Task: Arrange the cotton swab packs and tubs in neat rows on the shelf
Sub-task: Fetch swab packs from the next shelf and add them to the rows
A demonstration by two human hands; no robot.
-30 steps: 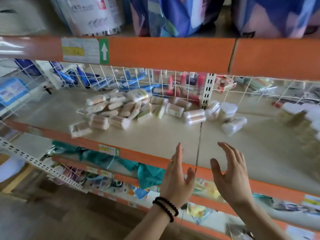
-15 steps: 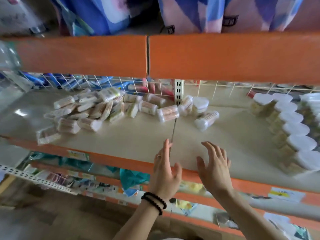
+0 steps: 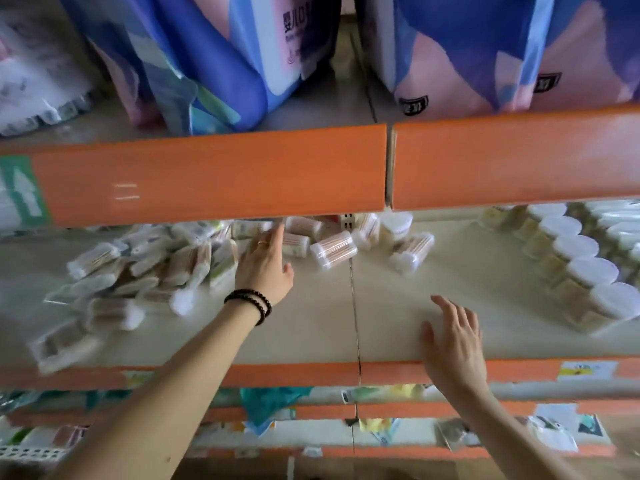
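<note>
- We face a beige shelf (image 3: 329, 327) with an orange front edge, under an upper shelf carrying big blue and pink soft packs (image 3: 242, 57).
- At left we see a loose heap of clear cotton swab packs (image 3: 145, 271), tumbled at all angles, reaching from the near left edge to mid-shelf.
- At far right stands a neat row of white-lidded clear tubs (image 3: 588, 268).
- Far centre, a few clear cylindrical tubs (image 3: 334, 249) lie on their sides.
- Our left hand (image 3: 265, 268), a black bead bracelet (image 3: 249, 303) at its wrist, reaches far in beside the heap, its grip released, fingers extended.
- Our right hand (image 3: 453, 344) rests flat near the front edge, grip released, grasping nothing.
</note>
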